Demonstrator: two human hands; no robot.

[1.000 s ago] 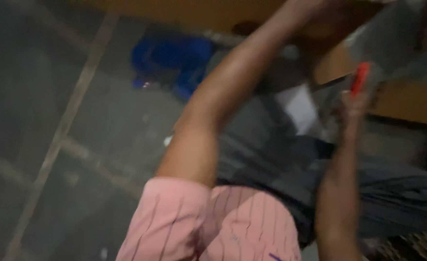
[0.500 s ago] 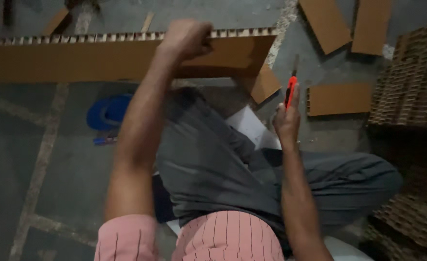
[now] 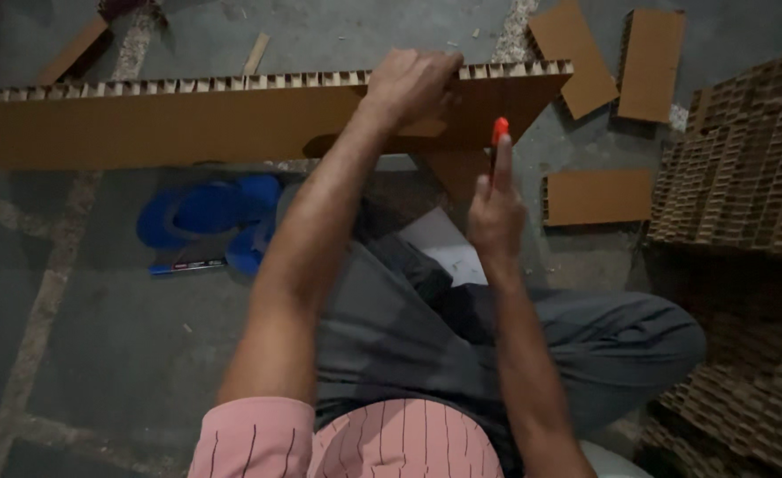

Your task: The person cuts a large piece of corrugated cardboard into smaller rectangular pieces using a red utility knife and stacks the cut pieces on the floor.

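Note:
A long brown honeycomb cardboard strip stands on edge across the floor in front of me. My left hand grips its top edge near the right end. My right hand holds an orange utility knife upright, its tip close to the strip's lower right face. I sit with grey trousers and a pink striped shirt visible below.
Cut cardboard pieces lie on the concrete floor at the right, with more further back. A stack of honeycomb cardboard rises at the right edge. Blue sandals and a marker pen lie left of my knee.
The view has swung from a blurred tilt to a steady look down. My left hand now grips the strip's top edge, and my right hand has brought the knife up near it.

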